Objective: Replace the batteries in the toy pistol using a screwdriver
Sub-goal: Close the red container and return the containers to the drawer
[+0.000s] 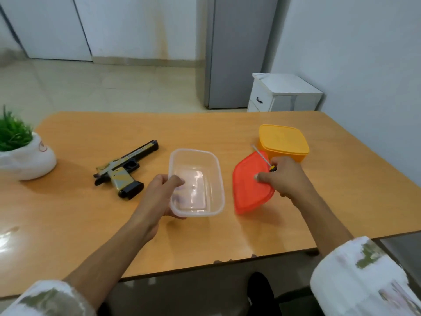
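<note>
on the smooth orange-brown table (pixel 205 128), the toy pistol (pixel 126 169) is lying flat on its side, left of the boxes, with bare room around it. the left hand (pixel 159 192) is gripping the near corner of a clear plastic box (pixel 219 172) with round corners, thumb over the rim. the right hand (pixel 284 176) is curling round a thin metal screwdriver (pixel 262 156) and pinching a tilted red lid (pixel 248 192). a yellow box (pixel 282 140) is sitting just behind it.

potted plant (pixel 13 133) (white pot) at the table's (pixel 205 124) left edge; yellow lidded box (pixel 282 140) far right
</note>
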